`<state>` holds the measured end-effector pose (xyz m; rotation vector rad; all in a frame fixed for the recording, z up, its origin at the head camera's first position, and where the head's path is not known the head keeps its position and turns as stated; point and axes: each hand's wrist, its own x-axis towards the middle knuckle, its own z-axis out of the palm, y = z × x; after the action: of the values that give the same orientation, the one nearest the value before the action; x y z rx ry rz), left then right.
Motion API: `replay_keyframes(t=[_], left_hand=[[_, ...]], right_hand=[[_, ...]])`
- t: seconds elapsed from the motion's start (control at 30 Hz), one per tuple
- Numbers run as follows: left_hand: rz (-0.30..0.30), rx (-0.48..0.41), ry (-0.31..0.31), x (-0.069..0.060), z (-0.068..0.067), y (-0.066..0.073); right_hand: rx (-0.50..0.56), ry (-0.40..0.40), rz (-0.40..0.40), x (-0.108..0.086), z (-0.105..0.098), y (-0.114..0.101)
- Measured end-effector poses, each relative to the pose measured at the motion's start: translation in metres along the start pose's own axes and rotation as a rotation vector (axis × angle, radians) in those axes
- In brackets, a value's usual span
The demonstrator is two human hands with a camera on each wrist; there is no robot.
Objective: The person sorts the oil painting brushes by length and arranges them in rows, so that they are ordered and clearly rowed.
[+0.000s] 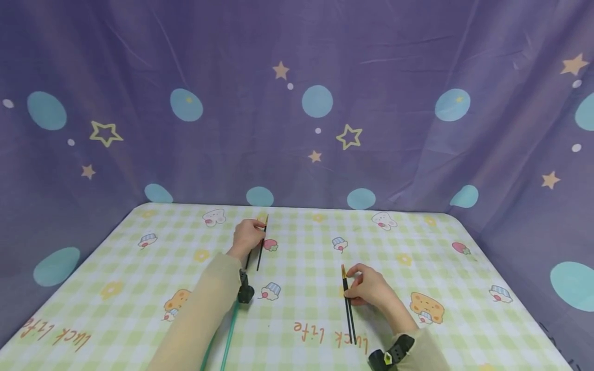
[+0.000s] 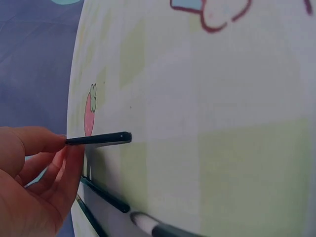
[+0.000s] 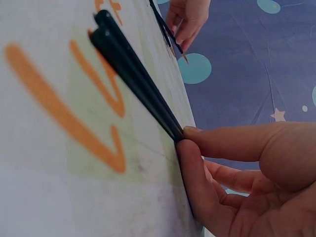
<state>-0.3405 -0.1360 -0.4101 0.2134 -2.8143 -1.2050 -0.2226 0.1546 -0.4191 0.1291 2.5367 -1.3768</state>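
Near the table's far side, the left hand pinches a thin dark brush between thumb and fingers, its handle end pointing towards the near side. Another dark handle shows just below that hand; whether the fingers touch it, I cannot tell. Closer to the near edge, the right hand pinches two dark brushes side by side, orange tips away from the body and handle ends together in the right wrist view.
A checked, printed cloth covers the table, with a purple starry curtain behind it. Green cables run beside the left sleeve. A blurred dark item with a pale end lies low in the left wrist view.
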Motion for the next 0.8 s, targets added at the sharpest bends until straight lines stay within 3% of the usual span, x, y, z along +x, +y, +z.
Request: replay_keyframes(t=[0.23,0.43,0.8], left_hand=[[-0.027,0.083,0.014,-0.002,-0.0013,-0.0003],[-0.011,0.156,0.023,-0.0025,-0.0011,0.0012],[-0.007,0.199,0.027,-0.0027,0.0041,0.0025]], right_hand=[[-0.003,-0.003,0.002,-0.0009,0.0002,-0.0002],[0.002,-0.004,0.003,-0.0003,0.0005,0.0005],[0.0,-0.001,0.001,0.0018,0.0007,0.0028]])
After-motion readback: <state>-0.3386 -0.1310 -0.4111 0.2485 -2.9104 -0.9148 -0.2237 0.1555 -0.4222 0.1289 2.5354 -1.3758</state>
